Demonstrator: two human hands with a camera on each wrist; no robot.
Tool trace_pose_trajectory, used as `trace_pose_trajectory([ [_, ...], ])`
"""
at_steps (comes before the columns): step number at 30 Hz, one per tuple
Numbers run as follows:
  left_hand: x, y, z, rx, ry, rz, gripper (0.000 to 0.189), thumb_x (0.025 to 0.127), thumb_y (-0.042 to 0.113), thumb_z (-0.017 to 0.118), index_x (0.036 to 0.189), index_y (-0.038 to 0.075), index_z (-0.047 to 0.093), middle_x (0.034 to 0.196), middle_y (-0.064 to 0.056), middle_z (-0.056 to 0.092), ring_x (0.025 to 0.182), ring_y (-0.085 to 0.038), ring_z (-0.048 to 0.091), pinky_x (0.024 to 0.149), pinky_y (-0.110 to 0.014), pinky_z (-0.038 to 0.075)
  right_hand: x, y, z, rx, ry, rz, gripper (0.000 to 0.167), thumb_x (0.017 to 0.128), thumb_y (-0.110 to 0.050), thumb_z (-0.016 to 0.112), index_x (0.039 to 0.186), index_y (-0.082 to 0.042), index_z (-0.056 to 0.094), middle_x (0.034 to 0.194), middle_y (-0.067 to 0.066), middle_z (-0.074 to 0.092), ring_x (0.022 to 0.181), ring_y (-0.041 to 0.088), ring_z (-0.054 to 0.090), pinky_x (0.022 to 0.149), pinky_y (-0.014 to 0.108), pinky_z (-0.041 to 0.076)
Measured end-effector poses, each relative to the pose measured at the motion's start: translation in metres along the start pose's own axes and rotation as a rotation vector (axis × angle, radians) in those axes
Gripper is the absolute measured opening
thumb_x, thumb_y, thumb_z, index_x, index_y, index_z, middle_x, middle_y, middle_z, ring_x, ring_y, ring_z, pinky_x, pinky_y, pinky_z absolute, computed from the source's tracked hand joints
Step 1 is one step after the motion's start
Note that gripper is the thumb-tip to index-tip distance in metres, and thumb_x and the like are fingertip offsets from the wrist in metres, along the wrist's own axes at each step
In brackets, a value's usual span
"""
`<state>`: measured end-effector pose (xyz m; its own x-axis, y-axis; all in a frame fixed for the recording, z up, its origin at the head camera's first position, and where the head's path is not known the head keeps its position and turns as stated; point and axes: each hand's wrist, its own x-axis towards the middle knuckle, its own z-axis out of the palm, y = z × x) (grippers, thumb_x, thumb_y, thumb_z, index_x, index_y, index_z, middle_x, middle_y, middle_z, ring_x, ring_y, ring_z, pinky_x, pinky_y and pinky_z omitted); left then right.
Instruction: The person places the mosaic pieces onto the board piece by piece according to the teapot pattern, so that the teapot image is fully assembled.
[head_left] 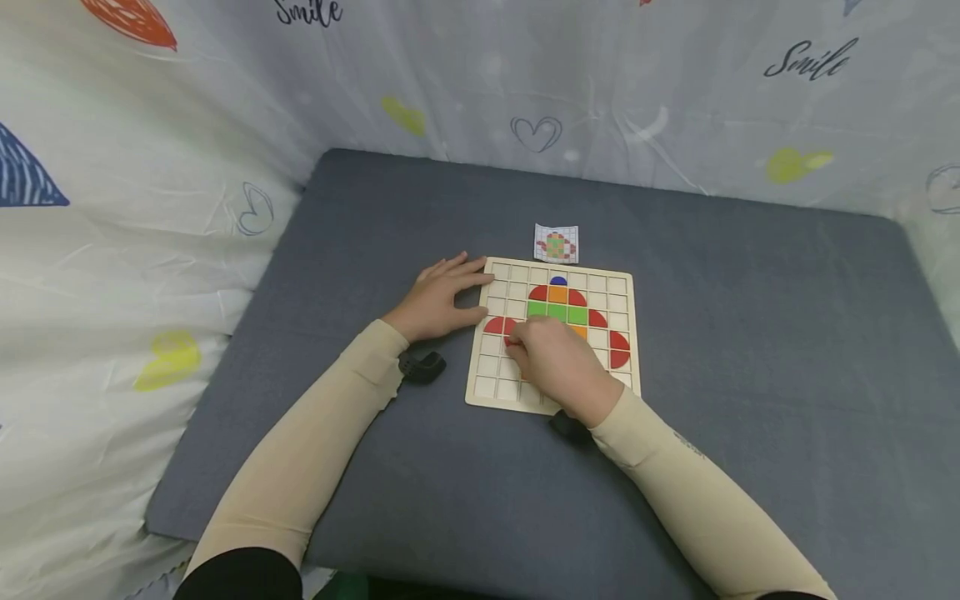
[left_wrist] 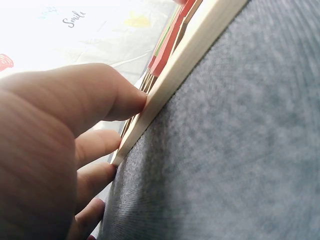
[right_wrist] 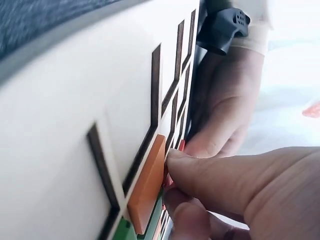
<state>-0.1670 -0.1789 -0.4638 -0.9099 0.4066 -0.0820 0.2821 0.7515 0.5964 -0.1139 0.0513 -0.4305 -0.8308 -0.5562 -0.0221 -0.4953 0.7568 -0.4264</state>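
Note:
A square wooden grid board [head_left: 486, 388] lies on the grey table, with coloured pieces set in its cells. Along its left edge rests my left hand [head_left: 433, 307], fingers spread, the thumb and fingertips touching the wooden rim. My right hand [head_left: 561, 365] is over the lower middle of the board, thumb and forefinger pinching a small red piece [right_wrist: 169, 181] down at the cells. Beside those fingertips sits an orange piece [right_wrist: 147, 187]. Red pieces [head_left: 500, 326] lie just left of the right hand, and a green row [head_left: 557, 312] above it. The right hand hides several cells.
Behind the board lies a small picture card [head_left: 556, 244] showing a coloured grid pattern. A blue piece [head_left: 558, 281] sits near the board's top, a red pair [head_left: 619, 349] at its right. Printed white curtains [head_left: 480, 92] hang around the grey table [head_left: 750, 333].

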Motion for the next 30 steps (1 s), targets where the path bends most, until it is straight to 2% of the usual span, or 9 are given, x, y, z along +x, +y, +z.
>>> trace_pose_trajectory([
  [13,0.0,-0.001,0.001,0.007,-0.001,0.006,0.063,0.1,0.04,0.067,0.158,0.018,0.052,0.172,0.0,0.031,0.163,-0.023,0.013,0.133,-0.05,0.004,-0.002,-0.001,-0.002,0.007,0.007,0.011,0.007,0.096,-0.013,0.078,0.093,-0.009,0.083,0.077,0.0,0.065,0.069,0.015,0.058,0.061,0.028,0.054],
  [19,0.003,-0.001,0.002,0.001,-0.007,0.018,0.063,0.1,0.04,0.067,0.157,0.018,0.053,0.172,-0.001,0.032,0.163,-0.024,0.014,0.133,-0.051,0.004,-0.005,-0.001,-0.002,-0.017,-0.003,0.046,0.017,0.101,-0.018,0.072,0.087,-0.011,0.078,0.073,-0.001,0.062,0.067,0.016,0.057,0.06,0.029,0.052],
  [22,0.006,0.0,0.003,0.005,-0.01,0.026,0.063,0.099,0.04,0.068,0.157,0.018,0.053,0.172,-0.001,0.032,0.163,-0.023,0.014,0.133,-0.051,0.004,-0.008,0.0,-0.008,-0.011,0.005,0.072,0.024,0.103,-0.024,0.07,0.082,-0.013,0.074,0.069,-0.003,0.059,0.064,0.016,0.055,0.056,0.029,0.048],
  [26,0.006,-0.001,0.002,0.006,-0.005,0.029,0.063,0.1,0.04,0.068,0.157,0.017,0.053,0.172,-0.001,0.032,0.163,-0.024,0.013,0.132,-0.052,0.004,-0.008,0.005,-0.02,-0.028,0.034,0.062,0.028,0.103,-0.025,0.068,0.078,-0.013,0.072,0.061,-0.003,0.053,0.059,0.016,0.051,0.05,0.029,0.042],
  [30,0.0,-0.003,0.0,0.001,-0.004,0.015,0.063,0.1,0.039,0.068,0.157,0.016,0.053,0.172,-0.002,0.032,0.163,-0.025,0.013,0.132,-0.054,0.004,-0.007,0.012,-0.031,-0.058,0.075,0.077,0.024,0.102,-0.027,0.069,0.086,-0.011,0.077,0.061,-0.003,0.054,0.056,0.015,0.051,0.047,0.029,0.042],
])
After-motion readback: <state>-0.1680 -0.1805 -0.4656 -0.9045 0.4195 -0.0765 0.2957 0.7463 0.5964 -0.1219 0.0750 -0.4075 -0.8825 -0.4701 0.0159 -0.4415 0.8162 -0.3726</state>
